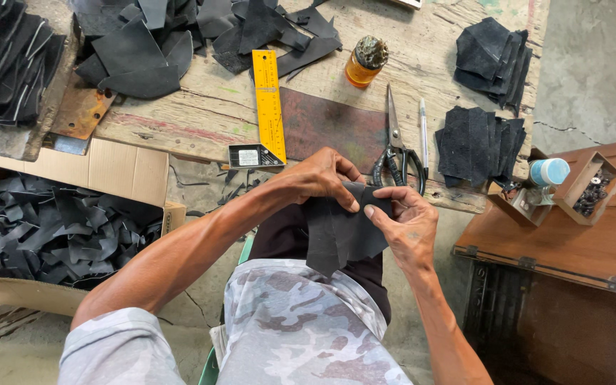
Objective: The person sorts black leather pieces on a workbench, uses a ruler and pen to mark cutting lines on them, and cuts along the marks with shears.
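1. The left hand (320, 175) and the right hand (406, 221) hold 1 piece of black leather (340, 232) between them, above the person's lap and just in front of the near edge of the wooden counter (201, 107).
2. The fingers of the left hand are together, clamped on the upper edge of the leather; the thumb presses it from the near side.
3. The fingers of the right hand are also clamped on the leather, at its upper right part, with the thumb flat on the front surface.
4. The leather hangs down from both hands, and its lower tip lies on the camouflage shorts (301, 328).
5. On the counter, close to the near edge, a pair of black-handled scissors (396, 146) lies just beyond the hands, with a pen (424, 135) beside it.
6. A yellow square ruler (268, 103) lies to the left of the scissors, and a small orange bottle (365, 62) stands further back.
7. 2 stacks of cut black pieces (480, 146) lie toward the right edge of the counter.
8. A cardboard box (119, 171) full of black scraps stands on the floor, below the left end of the counter.
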